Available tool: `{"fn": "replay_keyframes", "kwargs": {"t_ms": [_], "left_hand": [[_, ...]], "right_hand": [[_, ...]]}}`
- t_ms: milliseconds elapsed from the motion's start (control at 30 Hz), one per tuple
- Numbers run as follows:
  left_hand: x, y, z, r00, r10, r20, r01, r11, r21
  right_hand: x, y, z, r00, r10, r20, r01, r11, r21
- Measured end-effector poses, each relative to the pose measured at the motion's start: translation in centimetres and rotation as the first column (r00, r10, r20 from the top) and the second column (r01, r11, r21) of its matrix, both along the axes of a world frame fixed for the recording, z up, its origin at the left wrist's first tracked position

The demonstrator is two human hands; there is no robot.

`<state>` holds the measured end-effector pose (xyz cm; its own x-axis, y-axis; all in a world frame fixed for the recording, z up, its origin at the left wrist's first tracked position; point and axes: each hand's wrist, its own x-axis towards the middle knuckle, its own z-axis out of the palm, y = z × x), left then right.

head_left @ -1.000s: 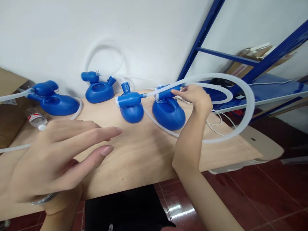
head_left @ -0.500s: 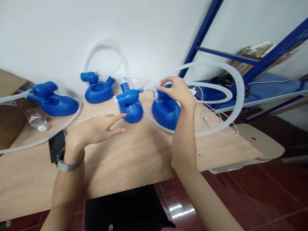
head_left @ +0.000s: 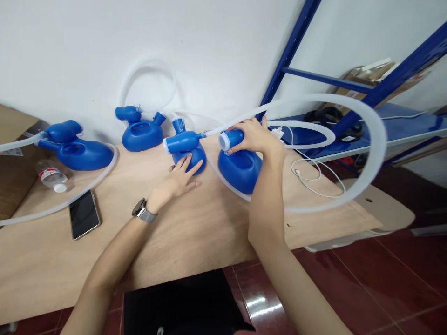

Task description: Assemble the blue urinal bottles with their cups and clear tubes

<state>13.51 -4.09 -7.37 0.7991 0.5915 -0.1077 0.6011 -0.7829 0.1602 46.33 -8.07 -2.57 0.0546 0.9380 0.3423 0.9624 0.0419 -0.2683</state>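
My right hand (head_left: pixel 257 136) is wrapped round the blue funnel-shaped mouthpiece (head_left: pixel 234 137) on top of the rightmost blue plastic urinal bottle (head_left: pixel 239 170). A pale rim rings that mouthpiece's open end, facing left. My left hand (head_left: pixel 178 176) rests with fingers spread on the body of the middle urinal bottle (head_left: pixel 196 163). Above those fingers lies another blue mouthpiece (head_left: pixel 183 142), its narrow end joined to a translucent hose (head_left: pixel 375 135) that loops out to the right. Part of the right bottle is hidden behind my right forearm.
Two more blue urinal bottles stand left, one by the wall (head_left: pixel 141 137), one beside a cardboard box (head_left: pixel 16 172). A water bottle (head_left: pixel 52 176) and a phone (head_left: pixel 84 215) lie near. White cable (head_left: pixel 319 179), blue shelving (head_left: pixel 394 114) and a stool (head_left: pixel 387 209) are at right.
My left hand has moved right and up onto the middle bottle, uncovering the phone. My right hand has closed round the right bottle's mouthpiece. The hose loop has swung right and down.
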Motion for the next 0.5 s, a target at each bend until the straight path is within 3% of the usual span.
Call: {"fn": "replay_keyframes", "kwargs": {"t_ms": [133,333,500], "left_hand": [[0.0,0.5,-0.5,0.998,0.04,0.057,-0.042,0.998,0.036],[-0.4,1.7,-1.2,0.989,0.113,0.095,-0.118,0.992,0.054],[-0.6,2.2,-2.0,0.979,0.111,0.174,-0.118,0.992,0.033]], "right_hand": [[-0.5,-2.2,2.1,0.989,0.122,-0.088,-0.121,0.992,0.021],[-3.1,-6.3,5.8,0.96,0.215,-0.177,-0.194,0.972,0.129],[-5.7,-5.6,6.4,0.875,0.402,-0.269,-0.368,0.914,0.168]]}}
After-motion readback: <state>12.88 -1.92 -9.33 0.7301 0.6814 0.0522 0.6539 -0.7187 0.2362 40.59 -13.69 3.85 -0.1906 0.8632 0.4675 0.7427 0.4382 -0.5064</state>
